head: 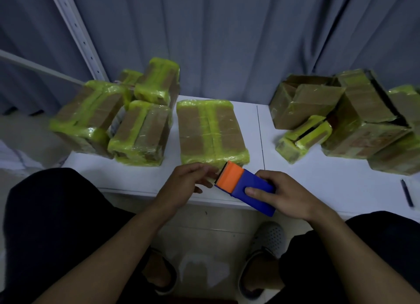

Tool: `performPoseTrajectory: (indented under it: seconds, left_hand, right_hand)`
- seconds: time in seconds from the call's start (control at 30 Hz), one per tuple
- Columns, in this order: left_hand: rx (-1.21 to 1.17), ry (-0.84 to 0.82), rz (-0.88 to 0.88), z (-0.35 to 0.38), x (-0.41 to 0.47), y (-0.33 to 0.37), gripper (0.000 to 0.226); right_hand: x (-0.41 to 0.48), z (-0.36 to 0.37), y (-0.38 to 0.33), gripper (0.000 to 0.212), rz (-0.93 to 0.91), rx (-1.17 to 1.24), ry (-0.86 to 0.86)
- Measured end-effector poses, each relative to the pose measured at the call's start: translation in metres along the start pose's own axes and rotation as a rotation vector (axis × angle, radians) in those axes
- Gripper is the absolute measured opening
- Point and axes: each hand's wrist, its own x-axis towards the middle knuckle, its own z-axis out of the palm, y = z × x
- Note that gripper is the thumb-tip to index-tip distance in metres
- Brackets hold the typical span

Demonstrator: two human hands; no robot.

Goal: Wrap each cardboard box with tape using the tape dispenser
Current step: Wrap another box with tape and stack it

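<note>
Before the taped box (210,131) — right hand (285,196) around tape dispenser (239,180), left hand (187,182) loose-fingered

**Two hands meeting at mid-frame**

The left forearm is angling in from 7 o'clock, the right from 5 o'clock. The right hand (284,194) is gripping the tape dispenser (245,186) — thumb lying across its top. The left hand (186,182), at its 9 o'clock, is holding loosely bent fingers at the dispenser's orange end.

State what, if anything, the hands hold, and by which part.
The right hand grips the dispenser by its blue body. The left hand is at its orange end; whether it pinches tape cannot be told.
</note>
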Motion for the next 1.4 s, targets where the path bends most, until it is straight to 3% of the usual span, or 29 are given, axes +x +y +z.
performPoseTrajectory:
  seconds: [0.27, 0.47, 0.73, 0.9, 1.03, 1.4]
  left_hand:
    - [0.195, 0.216, 0.153, -0.003, -0.004, -0.013, 0.009]
    - [0.217, 0.255, 0.174, -0.02, 0.0, -0.007, 0.01]
    - [0.119, 0.415, 0.087, -0.091, 0.007, -0.013, 0.009]
    - [0.126, 0.515, 0.054, -0.087, 0.013, -0.032, 0.012]
    - [0.075, 0.61, -0.005, -0.085, 0.021, -0.044, 0.012]
    - [-0.076, 0.587, -0.143, -0.073, 0.053, -0.071, 0.014]
  right_hand:
    - [0.006, 0.007, -0.011, 0.062, -0.001, -0.022, 0.019]
    - [0.014, 0.009, -0.042, 0.033, -0.006, -0.067, 0.079]
    - [0.014, -0.007, -0.053, 0.044, 0.102, -0.308, 0.113]
    - [0.022, 0.008, -0.069, 0.064, 0.123, -0.467, 0.195]
    - [0.034, 0.017, -0.083, 0.068, 0.112, -0.684, 0.235]
    - [0.065, 0.032, -0.106, 0.072, 0.232, -0.928, 0.214]
